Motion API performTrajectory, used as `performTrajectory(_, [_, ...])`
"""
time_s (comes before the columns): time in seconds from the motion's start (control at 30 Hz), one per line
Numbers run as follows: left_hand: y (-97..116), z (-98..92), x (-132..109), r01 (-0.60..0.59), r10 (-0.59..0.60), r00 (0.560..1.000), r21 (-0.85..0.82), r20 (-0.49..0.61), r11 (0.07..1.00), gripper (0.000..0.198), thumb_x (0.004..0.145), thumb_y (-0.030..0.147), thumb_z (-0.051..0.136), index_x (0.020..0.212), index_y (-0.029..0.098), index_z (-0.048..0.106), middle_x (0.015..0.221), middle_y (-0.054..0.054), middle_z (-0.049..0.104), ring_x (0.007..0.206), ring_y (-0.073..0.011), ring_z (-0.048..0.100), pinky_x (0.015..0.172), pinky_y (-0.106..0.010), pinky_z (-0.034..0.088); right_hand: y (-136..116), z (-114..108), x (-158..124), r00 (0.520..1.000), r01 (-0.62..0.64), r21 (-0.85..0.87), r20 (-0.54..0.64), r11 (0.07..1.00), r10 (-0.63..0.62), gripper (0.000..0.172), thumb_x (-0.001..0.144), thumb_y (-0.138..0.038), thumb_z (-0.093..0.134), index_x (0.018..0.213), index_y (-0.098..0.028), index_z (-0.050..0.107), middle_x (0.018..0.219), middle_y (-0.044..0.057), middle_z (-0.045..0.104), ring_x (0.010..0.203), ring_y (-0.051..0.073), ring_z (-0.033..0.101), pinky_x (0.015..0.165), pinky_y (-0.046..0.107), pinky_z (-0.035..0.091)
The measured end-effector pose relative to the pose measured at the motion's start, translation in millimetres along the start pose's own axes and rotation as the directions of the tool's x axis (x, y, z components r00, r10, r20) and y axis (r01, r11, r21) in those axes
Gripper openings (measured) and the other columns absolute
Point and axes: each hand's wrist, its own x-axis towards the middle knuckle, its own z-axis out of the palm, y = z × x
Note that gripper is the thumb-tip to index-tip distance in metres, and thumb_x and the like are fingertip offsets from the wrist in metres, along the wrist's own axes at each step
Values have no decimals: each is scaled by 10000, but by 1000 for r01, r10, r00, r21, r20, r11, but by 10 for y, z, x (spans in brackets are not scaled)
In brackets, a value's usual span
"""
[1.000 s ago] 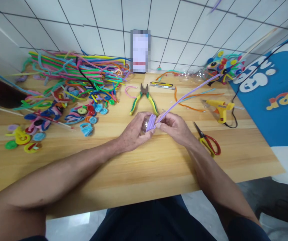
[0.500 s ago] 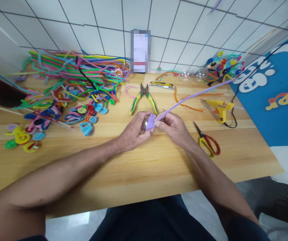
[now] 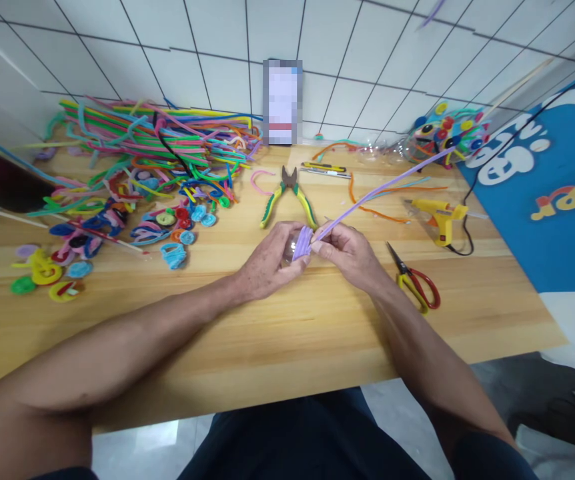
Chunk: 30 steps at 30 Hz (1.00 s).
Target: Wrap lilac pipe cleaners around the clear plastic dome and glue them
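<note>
My left hand (image 3: 273, 261) is closed round a small clear, rounded object (image 3: 290, 249), perhaps a plastic bulb; its full shape is hidden by my fingers. Several turns of a purple pipe cleaner (image 3: 381, 195) are wound about its right part. My right hand (image 3: 346, 256) pinches that pipe cleaner between thumb and forefinger, right beside the windings. From the pinch, its long free end slants up to the right. Both hands are close together above the wooden table (image 3: 267, 353), just in front of the pliers (image 3: 289, 193).
Piles of coloured pipe cleaners (image 3: 137, 137) and small coiled shapes (image 3: 42, 268) cover the left. A phone (image 3: 282, 103) leans on the tiled wall. Scissors (image 3: 412, 280) and a yellow glue gun (image 3: 437, 215) lie at right, near a bag of colourful pieces (image 3: 447, 133). Craft knives (image 3: 325, 169) rest behind the pliers.
The free end of the purple pipe cleaner has shifted slightly left and down. Both hands keep almost the same place and grip; the whole view has moved very slightly.
</note>
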Motion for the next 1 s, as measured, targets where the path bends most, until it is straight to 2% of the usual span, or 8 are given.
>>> performTrajectory(0.3, [-5, 4, -10, 6, -6, 1000, 2, 0, 1000, 519, 1030, 381, 671, 1487, 206, 498, 1435, -165, 654, 1310, -300, 675, 1118, -478, 594, -9, -76, 7, 1000, -26, 70, 10, 997, 25, 250, 854, -436, 854, 897, -231, 717, 858, 0, 714, 822, 181, 642, 804, 328, 538])
performTrajectory(0.53, [-10, 0, -6, -18, 18, 1000, 15, 0, 1000, 517, 1035, 381, 660, 1488, 204, 486, 1417, -165, 654, 1293, -299, 679, 1115, -479, 598, 28, -96, 13, 997, -45, 66, 71, 997, 41, 234, 850, -401, 849, 911, -216, 719, 876, 5, 723, 832, 178, 655, 807, 324, 542])
performTrajectory(0.73, [-19, 2, -5, -23, 23, 1000, 24, 1, 999, 516, 1036, 369, 659, 1490, 204, 477, 1420, -170, 649, 1293, -301, 680, 1114, -486, 598, 69, -41, 23, 1000, -8, 68, 14, 998, 7, 276, 854, -442, 871, 909, -217, 721, 865, -1, 717, 809, 171, 643, 804, 327, 537])
performTrajectory(1.0, [-35, 18, -8, -30, 30, 999, 7, -17, 1000, 522, 1020, 367, 680, 1483, 207, 499, 1404, -163, 665, 1272, -304, 688, 1091, -482, 605, 49, -1, 17, 1000, 17, 69, 11, 997, -18, 338, 858, -504, 900, 899, -225, 713, 874, 3, 724, 812, 176, 655, 832, 344, 564])
